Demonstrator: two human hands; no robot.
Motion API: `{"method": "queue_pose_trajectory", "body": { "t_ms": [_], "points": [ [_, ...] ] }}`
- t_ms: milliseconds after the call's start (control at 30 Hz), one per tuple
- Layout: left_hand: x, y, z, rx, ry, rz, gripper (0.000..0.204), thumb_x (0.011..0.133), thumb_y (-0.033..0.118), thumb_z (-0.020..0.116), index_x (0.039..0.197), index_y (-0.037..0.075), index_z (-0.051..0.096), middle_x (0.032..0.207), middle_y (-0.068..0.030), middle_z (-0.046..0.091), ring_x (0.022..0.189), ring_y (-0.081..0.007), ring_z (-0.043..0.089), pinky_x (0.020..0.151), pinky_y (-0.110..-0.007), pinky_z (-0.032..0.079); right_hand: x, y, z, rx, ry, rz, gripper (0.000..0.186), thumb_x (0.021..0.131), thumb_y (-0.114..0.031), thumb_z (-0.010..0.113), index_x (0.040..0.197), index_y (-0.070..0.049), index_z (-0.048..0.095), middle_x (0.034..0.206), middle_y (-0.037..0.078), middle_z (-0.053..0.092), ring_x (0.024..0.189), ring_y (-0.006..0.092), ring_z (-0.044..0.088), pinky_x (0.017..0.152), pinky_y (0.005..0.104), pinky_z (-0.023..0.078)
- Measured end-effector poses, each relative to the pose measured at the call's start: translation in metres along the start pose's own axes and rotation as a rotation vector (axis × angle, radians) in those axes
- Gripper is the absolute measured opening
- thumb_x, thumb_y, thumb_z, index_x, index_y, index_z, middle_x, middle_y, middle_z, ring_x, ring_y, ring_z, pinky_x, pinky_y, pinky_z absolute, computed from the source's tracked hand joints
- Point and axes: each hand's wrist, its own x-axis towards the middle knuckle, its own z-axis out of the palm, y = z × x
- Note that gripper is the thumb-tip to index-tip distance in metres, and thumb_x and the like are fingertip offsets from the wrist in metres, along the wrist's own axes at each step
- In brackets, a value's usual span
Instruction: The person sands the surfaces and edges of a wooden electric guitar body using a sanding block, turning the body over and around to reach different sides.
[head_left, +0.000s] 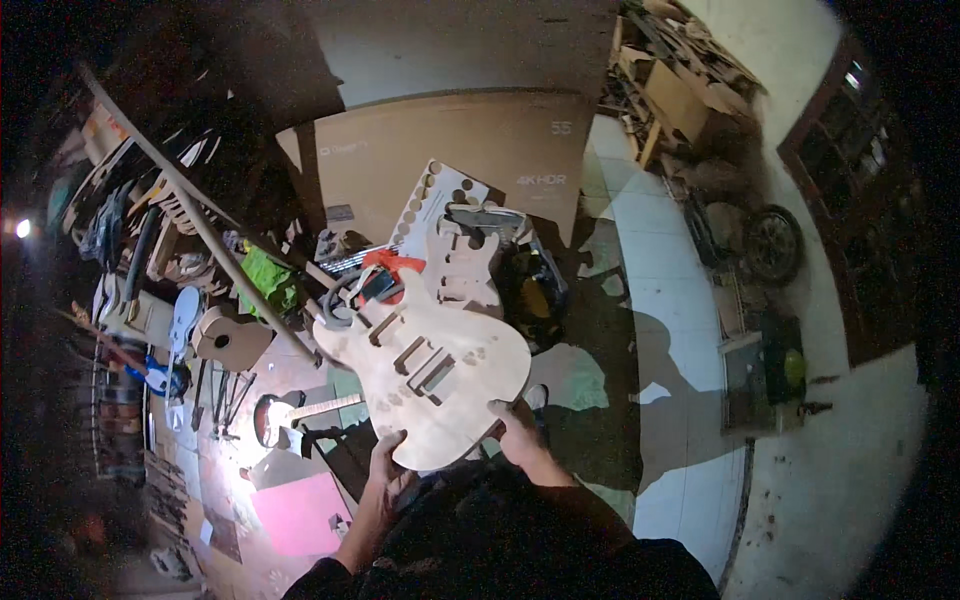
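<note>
A pale, unfinished electric guitar body (482, 345) is held up in front of me, its face toward me and its routed slots showing. My left hand (388, 466) grips the near edge, thumb on the face. My right hand (518, 438) grips the edge to the right, thumb also on top; the other fingers of both hands are mostly hidden beneath the wood. Just beyond stands another pale routed guitar body (466, 272). A red item (396, 263), which I cannot identify, shows behind the held body's far edge.
A large cardboard box (450, 140) stands at the back. A long pole (215, 235) slants on the left, near an acoustic guitar body (240, 345). On the lower left are a guitar (275, 420) and a pink panel (300, 515). A wheel (773, 246) leans by the right wall.
</note>
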Motion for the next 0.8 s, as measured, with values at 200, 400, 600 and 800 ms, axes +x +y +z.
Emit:
{"method": "queue_pose_trajectory", "body": {
  "t_ms": [200, 400, 600, 800],
  "points": [
    [-0.019, 0.008, 0.006, 0.189, -0.116, 0.044, 0.071, 0.082, 0.013, 0.070, 0.146, 0.000, 0.039, 0.133, -0.0176, 0.059, 0.118, -0.0313, 0.063, 0.103, -0.042, 0.052, 0.028, -0.071, -0.061, 0.101, -0.245, 0.192, 0.053, 0.098, -0.044, 0.057, 0.135, -0.007, 0.055, 0.118, 0.012, 0.067, 0.105, 0.0284, 0.068, 0.085, 0.0471, 0.059],
    [0.039, 0.035, -0.035, 0.670, -0.185, 0.035, 0.081, 0.074, 0.022, 0.079, 0.144, 0.002, 0.044, 0.127, -0.0131, 0.062, 0.111, -0.0224, 0.064, 0.099, -0.036, 0.052, 0.070, -0.170, -0.049, -0.317, -0.227, 0.166, 0.066, 0.092, -0.058, 0.064, 0.129, -0.004, 0.061, 0.118, 0.007, 0.069, 0.104, 0.0222, 0.067, 0.090, 0.0380, 0.053],
    [0.078, 0.025, 0.102, 0.479, -0.407, -0.031, 0.058, 0.091, 0.029, 0.069, 0.139, 0.003, 0.050, 0.121, -0.0068, 0.066, 0.104, -0.0187, 0.067, 0.101, -0.035, 0.051, 0.097, -0.140, -0.145, -0.379, -0.325, 0.228, 0.063, 0.096, -0.035, 0.065, 0.143, 0.002, 0.047, 0.129, 0.012, 0.063, 0.109, 0.0244, 0.065, 0.096, 0.0370, 0.052],
    [0.236, -0.017, 0.019, 0.083, 0.241, -0.173, 0.080, 0.088, 0.058, 0.066, 0.144, 0.004, 0.047, 0.137, -0.0137, 0.058, 0.122, -0.0267, 0.058, 0.100, -0.045, 0.048, 0.050, -0.114, -0.138, -0.165, 0.121, 0.107, 0.044, 0.102, -0.027, 0.054, 0.136, 0.001, 0.053, 0.126, 0.013, 0.064, 0.106, 0.0266, 0.066, 0.093, 0.0386, 0.054]
  ]
}}
